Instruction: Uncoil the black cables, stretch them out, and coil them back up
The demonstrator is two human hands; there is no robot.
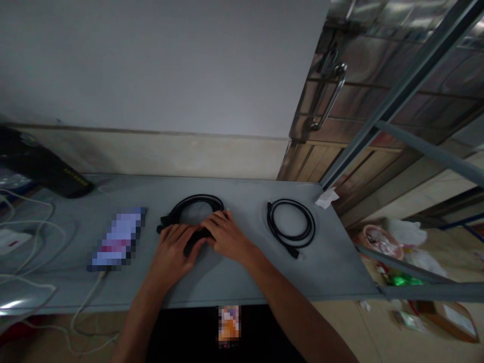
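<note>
A thick black coiled cable [196, 202] lies in the middle of a grey table [242, 272]. My left hand [174, 252] rests on the coil's near side, fingers curled over the cable. My right hand [224, 236] presses on the same near part of the coil, fingers bent around it. Both hands meet over the cable's near edge. A thinner black coiled cable [291, 223] lies flat on the table to the right, a hand's width from my right hand, with its plug end pointing toward the near edge.
A blurred-out phone-sized object [118, 239] lies left of my hands, with white cables [34, 237] trailing further left. A black bag [41, 166] sits at the far left. A crumpled paper scrap [326, 197] lies at the table's right corner. A metal frame [412, 136] and floor clutter stand right.
</note>
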